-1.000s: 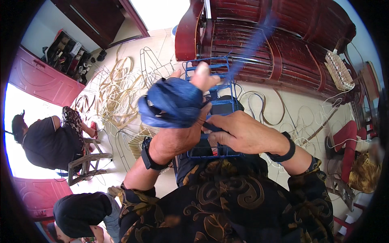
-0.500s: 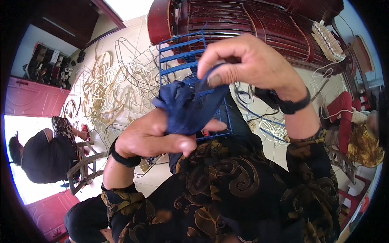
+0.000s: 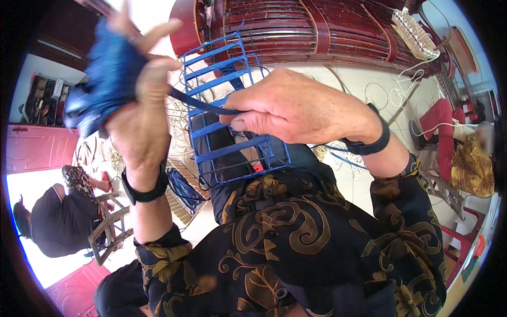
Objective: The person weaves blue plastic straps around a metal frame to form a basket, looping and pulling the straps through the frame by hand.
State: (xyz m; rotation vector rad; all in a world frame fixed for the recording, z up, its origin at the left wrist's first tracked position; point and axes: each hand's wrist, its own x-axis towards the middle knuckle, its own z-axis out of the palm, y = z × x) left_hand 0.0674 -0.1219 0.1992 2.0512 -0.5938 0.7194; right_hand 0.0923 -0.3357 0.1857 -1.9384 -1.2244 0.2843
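Note:
My left hand [image 3: 141, 127] is raised at the upper left with a blurred bundle of dark blue strip [image 3: 113, 79]. Its thumb and some fingertips stick out beside the bundle. A length of blue strip [image 3: 193, 102] runs taut from there to my right hand [image 3: 296, 108], which pinches it between thumb and forefinger. Below the hands, a blue wire frame [image 3: 227, 153] lies over my lap, its crossbars wrapped in flat blue strip. My right hand is above the frame's right side and hides part of it.
A dark red slatted wooden bench [image 3: 274, 31] stands at the far side. Pale cords [image 3: 177, 113] lie on the floor beyond the frame. One person [image 3: 60, 222] sits at the left by a wooden stool [image 3: 108, 222]; another person's red-trousered leg [image 3: 443, 137] shows at the right.
My left hand has swung up and left with the bundle, away from my right hand. The strip between them is now drawn out straight. My right hand has come lower, and the frame shows more fully.

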